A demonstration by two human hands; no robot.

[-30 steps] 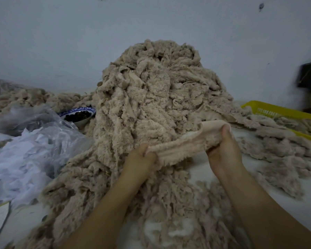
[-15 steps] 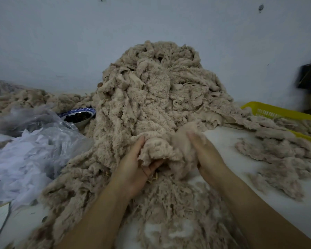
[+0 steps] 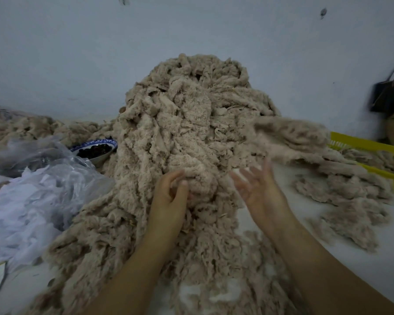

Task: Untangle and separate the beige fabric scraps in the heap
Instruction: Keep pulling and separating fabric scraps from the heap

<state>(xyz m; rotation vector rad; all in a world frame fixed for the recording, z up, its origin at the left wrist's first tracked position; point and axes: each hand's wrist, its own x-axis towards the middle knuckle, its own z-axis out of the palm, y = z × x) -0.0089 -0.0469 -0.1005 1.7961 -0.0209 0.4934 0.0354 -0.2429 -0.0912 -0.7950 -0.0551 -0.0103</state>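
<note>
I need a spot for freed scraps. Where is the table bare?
Bare table lies right of the heap, between the right hand and the loose scraps. A smaller patch shows bottom left, below the plastic bag. Bag and bowl crowd the left, the yellow basket the right.

The person's left forearm (image 3: 132, 269) and right forearm (image 3: 323, 264) are bare to the wrists. The left hand (image 3: 168, 201) and right hand (image 3: 259, 194) are bare too. The left thumbnail (image 3: 184, 183) is short and pale.
</note>
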